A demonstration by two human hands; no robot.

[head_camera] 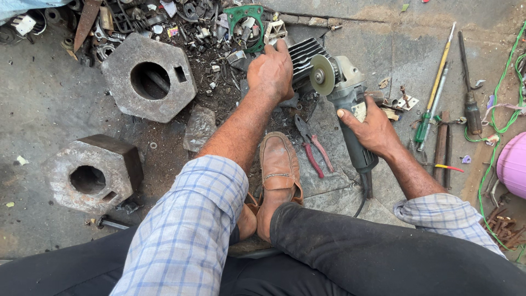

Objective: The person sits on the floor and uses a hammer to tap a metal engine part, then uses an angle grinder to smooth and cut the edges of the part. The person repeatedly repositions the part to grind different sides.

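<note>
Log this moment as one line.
left hand: presses finned metal block | right hand: grips angle grinder | disc beside block | pliers on ground
</note>
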